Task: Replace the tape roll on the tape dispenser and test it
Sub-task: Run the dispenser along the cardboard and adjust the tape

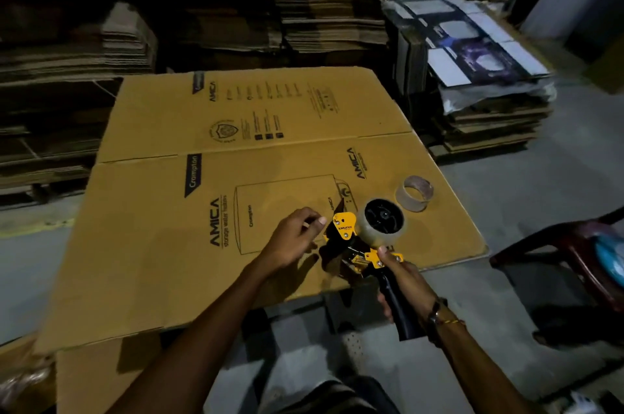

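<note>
A yellow and black tape dispenser (347, 238) is held above a flattened cardboard box (236, 184). A clear tape roll (381, 223) sits on its black hub. My right hand (405, 285) grips the black handle, thumb resting on the yellow frame. My left hand (297, 238) is at the dispenser's front end, fingertips pinched together by the yellow side plate; whether tape is between them is too small to tell. An empty cardboard tape core (414, 193) lies on the box beyond the dispenser.
Tall stacks of flattened cartons (202, 8) stand behind the box, and a lower pile with printed sheets (472, 76) sits at the right. A dark red plastic chair (580, 261) stands on the grey floor at the right.
</note>
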`<state>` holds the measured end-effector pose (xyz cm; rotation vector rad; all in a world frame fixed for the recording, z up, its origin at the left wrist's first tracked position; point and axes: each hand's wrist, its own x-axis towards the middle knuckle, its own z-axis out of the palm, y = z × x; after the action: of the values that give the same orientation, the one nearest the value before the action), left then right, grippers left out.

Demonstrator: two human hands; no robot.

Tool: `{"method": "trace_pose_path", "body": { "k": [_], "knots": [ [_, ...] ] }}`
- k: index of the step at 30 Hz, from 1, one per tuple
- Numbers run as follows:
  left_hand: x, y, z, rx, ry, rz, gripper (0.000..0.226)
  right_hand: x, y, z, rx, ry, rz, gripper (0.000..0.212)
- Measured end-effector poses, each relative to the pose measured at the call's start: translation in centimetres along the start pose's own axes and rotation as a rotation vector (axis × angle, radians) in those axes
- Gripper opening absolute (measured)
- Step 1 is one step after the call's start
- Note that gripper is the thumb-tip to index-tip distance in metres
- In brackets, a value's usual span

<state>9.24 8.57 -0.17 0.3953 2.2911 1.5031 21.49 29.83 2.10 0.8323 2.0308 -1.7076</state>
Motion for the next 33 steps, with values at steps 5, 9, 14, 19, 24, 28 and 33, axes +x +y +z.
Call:
{"method": "trace_pose_path", "body": {
  "k": [5, 9, 14, 19, 24, 28, 33],
  "knots": [
    [-1.1, -1.7, 0.5, 0.184, 0.059, 0.112, 0.045, 3.6, -2.8, -1.0, -0.046, -0.052, -0.012, 0.055],
    [-0.6, -2.5, 2.2, 0.433, 0.112, 0.110, 0.068, 6.9, -4.7, -2.0, -0.077, -0.134, -0.007, 0.057],
    [2.8, -1.9, 4.1, 0.483, 0.258, 0.095, 0.055, 10.9, -7.2, -3.8, -0.107, -0.240, -0.013, 0.064],
    [5.5, -0.9, 4.4, 0.409, 0.342, 0.106, 0.038, 13.9, -9.2, -5.9, -0.164, -0.324, -0.029, 0.066],
    [6.9, -0.4, 4.5, 0.391, 0.341, 0.059, 0.041, 16.0, -10.4, -7.3, -0.202, -0.355, -0.052, 0.049],
    [7.5, -0.6, 4.6, 0.347, 0.355, 0.033, 0.032, 17.5, -10.6, -7.8, -0.217, -0.379, -0.045, 0.056],
    [8.6, -0.5, 4.4, 0.350, 0.438, 0.005, 0.010, 18.9, -10.8, -7.6, -0.252, -0.411, -0.027, 0.061]
  ]
}}
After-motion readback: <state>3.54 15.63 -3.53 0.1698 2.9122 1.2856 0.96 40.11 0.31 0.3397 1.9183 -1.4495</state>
